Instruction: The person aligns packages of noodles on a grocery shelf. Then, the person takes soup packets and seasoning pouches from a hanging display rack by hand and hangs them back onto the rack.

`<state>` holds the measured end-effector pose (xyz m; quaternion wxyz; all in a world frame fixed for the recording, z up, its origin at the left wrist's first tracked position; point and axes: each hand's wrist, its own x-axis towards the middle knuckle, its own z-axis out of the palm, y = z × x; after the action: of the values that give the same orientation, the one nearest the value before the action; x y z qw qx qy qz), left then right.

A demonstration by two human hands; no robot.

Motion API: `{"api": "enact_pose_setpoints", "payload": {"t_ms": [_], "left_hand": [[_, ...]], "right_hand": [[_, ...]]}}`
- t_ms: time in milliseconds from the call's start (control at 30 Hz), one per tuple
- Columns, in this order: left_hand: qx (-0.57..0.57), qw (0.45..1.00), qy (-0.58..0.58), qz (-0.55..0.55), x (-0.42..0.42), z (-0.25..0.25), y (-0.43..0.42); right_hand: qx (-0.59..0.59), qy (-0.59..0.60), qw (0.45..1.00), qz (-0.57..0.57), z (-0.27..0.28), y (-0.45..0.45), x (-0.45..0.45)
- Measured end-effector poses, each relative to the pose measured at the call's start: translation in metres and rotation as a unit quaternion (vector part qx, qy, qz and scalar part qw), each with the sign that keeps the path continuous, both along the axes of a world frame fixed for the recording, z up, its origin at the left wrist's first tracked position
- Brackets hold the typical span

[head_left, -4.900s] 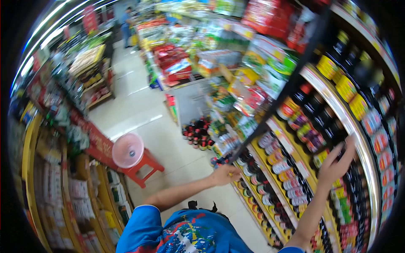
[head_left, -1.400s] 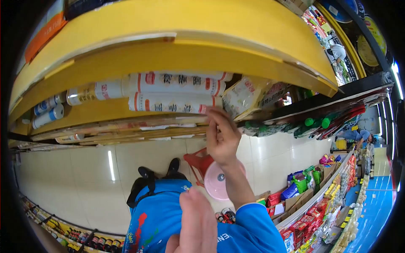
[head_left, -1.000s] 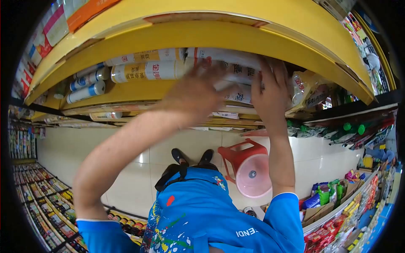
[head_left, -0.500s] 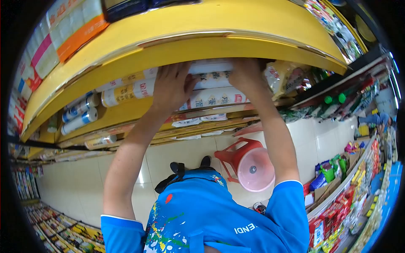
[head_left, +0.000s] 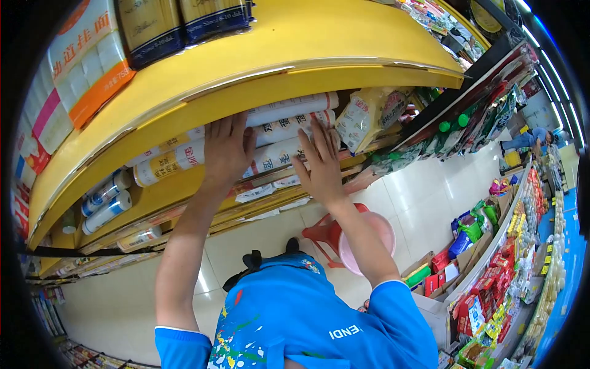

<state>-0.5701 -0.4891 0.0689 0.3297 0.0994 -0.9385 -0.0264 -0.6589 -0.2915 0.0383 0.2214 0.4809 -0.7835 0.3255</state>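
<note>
White paper-wrapped noodle packs [head_left: 283,129] lie stacked sideways on the yellow shelf under the upper board. My left hand [head_left: 227,150] rests on the left part of the stack, fingers stretched out and pointing into the shelf. My right hand [head_left: 321,163] has its fingers spread at the right ends of the packs, touching or just in front of them; which one I cannot tell. Left of my left hand lies another noodle pack [head_left: 169,165] with orange and red print. A yellowish plastic bag [head_left: 365,117] stands to the right of the stack.
Above, the yellow shelf board [head_left: 307,37] juts out over my hands and bears spaghetti packs [head_left: 212,18] and noodle bags [head_left: 86,67]. Below stand a red stool [head_left: 326,234] and a pink basin [head_left: 372,240]. Goods line a display [head_left: 485,289] on the right; a person [head_left: 534,140] is farther off.
My right hand has drawn back from deep in the shelf to the packs' right ends, fingers now spread. My left hand stays on the stack. The view has shifted, showing more of the upper shelf.
</note>
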Motion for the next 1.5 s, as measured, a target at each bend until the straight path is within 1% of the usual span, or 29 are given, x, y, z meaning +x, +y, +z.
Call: {"api": "enact_pose_setpoints", "payload": {"t_ms": [67,133,167,233,433,600,667,700,767,800,867,900,967,1100,1167,1200,1267,1300,1367,1400,1467,1500], "left_hand": [[0.002,1.000,-0.010,0.004,0.002,0.002,0.002],[0.014,0.999,0.019,-0.035,0.006,0.003,0.007],[0.013,0.999,0.018,-0.033,0.010,0.003,0.011],[-0.001,0.996,-0.020,-0.085,0.017,0.001,0.017],[0.003,0.996,-0.035,-0.088,0.022,-0.016,0.015],[-0.002,0.994,-0.015,-0.111,0.025,-0.025,0.011],[-0.006,0.993,-0.014,-0.113,0.026,-0.025,0.011],[0.000,0.993,-0.013,-0.115,0.026,-0.024,0.012],[0.006,0.993,-0.012,-0.120,0.026,-0.024,0.012],[0.022,0.992,-0.011,-0.124,0.026,-0.025,0.011],[0.036,0.991,-0.007,-0.131,0.024,-0.024,0.010],[0.043,0.991,-0.015,-0.129,0.025,-0.023,0.010],[0.051,0.990,-0.023,-0.127,0.026,-0.023,0.010],[0.047,0.991,-0.013,-0.126,0.025,-0.023,0.009],[0.041,0.991,-0.008,-0.129,0.024,-0.024,0.008],[0.040,0.991,-0.004,-0.130,0.025,-0.026,0.008],[0.040,0.991,0.003,-0.126,0.024,-0.026,0.007],[0.046,0.990,0.001,-0.130,0.025,-0.025,0.008],[0.055,0.991,0.002,-0.126,0.026,-0.026,0.008],[0.057,0.990,-0.006,-0.126,0.026,-0.026,0.008],[0.059,0.990,-0.012,-0.128,0.026,-0.026,0.008],[0.059,0.990,-0.011,-0.128,0.026,-0.027,0.008]], "right_hand": [[0.005,0.002,1.000,-0.003,-0.010,0.005,0.007],[0.043,0.003,0.999,-0.030,-0.016,0.007,0.010],[0.042,0.014,0.998,-0.033,-0.021,0.007,0.008],[0.045,0.009,0.998,-0.036,-0.018,0.006,0.008],[0.052,0.013,0.997,-0.052,-0.015,0.000,0.010],[0.055,0.018,0.997,-0.053,-0.010,0.000,0.010],[-0.013,-0.011,1.000,-0.020,0.003,-0.004,0.008],[-0.014,-0.010,1.000,-0.023,0.013,-0.008,0.006],[0.013,0.025,0.999,-0.030,0.032,-0.020,-0.001],[0.012,0.025,0.999,-0.035,0.033,-0.027,-0.006],[0.023,0.069,0.995,-0.066,0.035,-0.043,-0.016],[0.023,0.071,0.995,-0.069,0.034,-0.049,-0.019],[0.065,0.053,0.993,-0.087,0.028,-0.058,-0.023],[0.058,0.048,0.994,-0.078,0.025,-0.054,-0.023],[0.000,0.046,0.998,-0.031,0.027,-0.044,-0.019],[0.000,0.046,0.998,-0.030,0.028,-0.035,-0.015],[-0.097,0.009,0.994,-0.052,0.029,-0.009,-0.005],[-0.095,-0.004,0.989,-0.117,0.027,0.006,0.000],[-0.194,0.059,0.954,-0.220,0.025,0.033,-0.011],[-0.194,0.059,0.955,-0.217,0.023,0.039,-0.016],[-0.150,-0.102,0.944,-0.275,0.018,0.049,-0.026],[-0.143,-0.133,0.947,-0.254,0.008,0.053,-0.038]]}}
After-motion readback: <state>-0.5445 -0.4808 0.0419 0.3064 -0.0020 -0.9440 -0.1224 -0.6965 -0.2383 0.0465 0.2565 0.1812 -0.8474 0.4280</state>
